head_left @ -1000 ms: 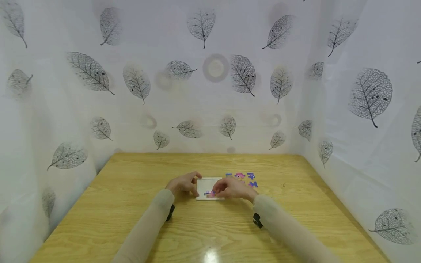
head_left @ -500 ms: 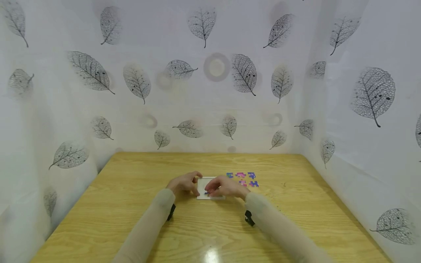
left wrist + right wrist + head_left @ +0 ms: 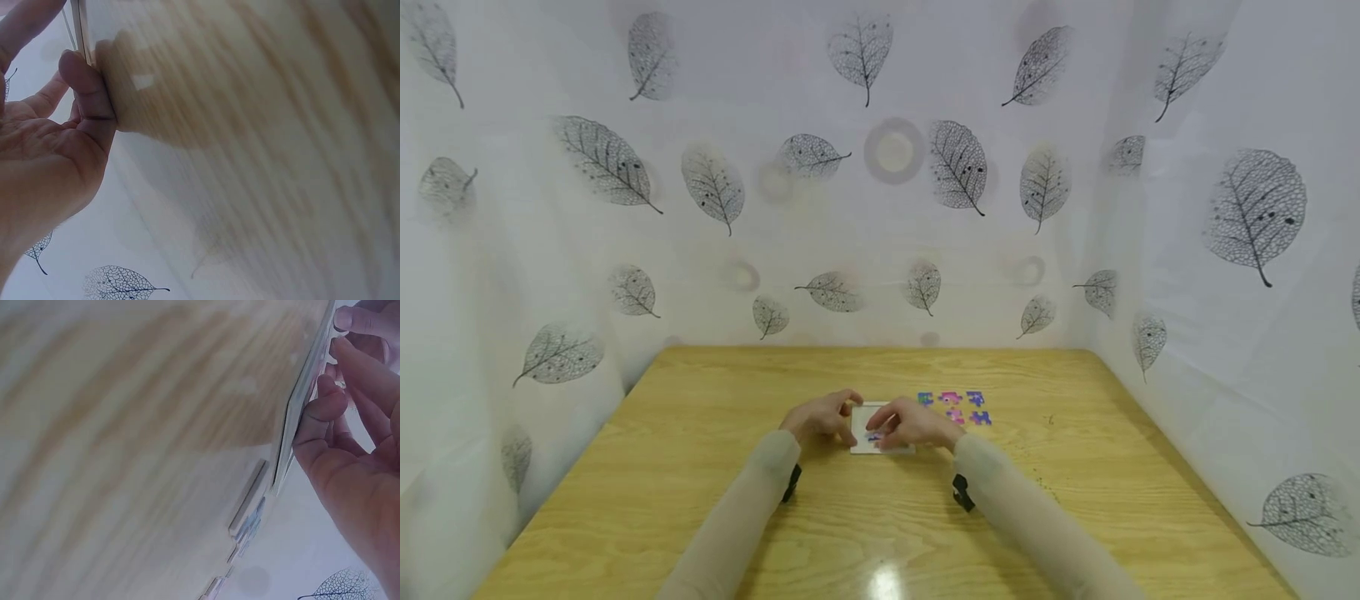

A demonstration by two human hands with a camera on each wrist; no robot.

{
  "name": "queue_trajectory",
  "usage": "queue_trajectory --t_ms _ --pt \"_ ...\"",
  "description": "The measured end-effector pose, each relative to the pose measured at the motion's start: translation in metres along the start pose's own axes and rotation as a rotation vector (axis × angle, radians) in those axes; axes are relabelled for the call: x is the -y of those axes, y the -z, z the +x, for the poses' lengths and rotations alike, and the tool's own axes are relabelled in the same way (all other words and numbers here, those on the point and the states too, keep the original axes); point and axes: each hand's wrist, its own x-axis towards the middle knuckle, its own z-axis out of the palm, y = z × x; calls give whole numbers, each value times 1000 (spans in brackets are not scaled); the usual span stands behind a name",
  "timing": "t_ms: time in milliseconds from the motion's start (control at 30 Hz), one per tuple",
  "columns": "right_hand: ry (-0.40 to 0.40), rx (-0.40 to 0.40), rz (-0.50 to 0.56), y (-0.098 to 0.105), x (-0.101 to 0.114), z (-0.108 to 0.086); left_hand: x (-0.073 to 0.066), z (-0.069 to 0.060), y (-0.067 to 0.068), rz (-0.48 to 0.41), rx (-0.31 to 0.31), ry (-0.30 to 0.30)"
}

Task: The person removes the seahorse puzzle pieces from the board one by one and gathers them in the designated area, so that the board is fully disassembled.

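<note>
A white puzzle tray [image 3: 861, 415] lies on the table before the person. My left hand [image 3: 819, 417] holds its left side, thumb at the near corner and a finger at the far one. Over the tray is my right hand [image 3: 916, 423], its thumb and bent fingers down at a few joined jigsaw pieces [image 3: 874, 437] in purple and pink. Those fingers partly cover the pieces; whether they pinch one or only touch it is unclear. In the right wrist view the right hand [image 3: 356, 450] stands at the tray's edge [image 3: 294, 419], with the left fingertips beyond.
Several loose jigsaw pieces lie right of and behind the tray, among them a pink one [image 3: 951, 398] and a purple one [image 3: 980, 417]. The wooden table [image 3: 715, 379] extends all round. A leaf-print curtain [image 3: 880, 233] stands behind it and at both sides.
My right hand has moved a little left over the tray, covering more of it and uncovering the loose pieces behind. My left hand stays at the tray's left side.
</note>
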Motion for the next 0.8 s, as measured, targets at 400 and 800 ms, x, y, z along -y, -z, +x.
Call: queue_trajectory --t_ms 400,800 --pt "-11 24 -95 2 -2 4 -1 0 1 7 4 5" --pt "-12 34 -73 3 -3 5 -1 0 0 30 1 -9"
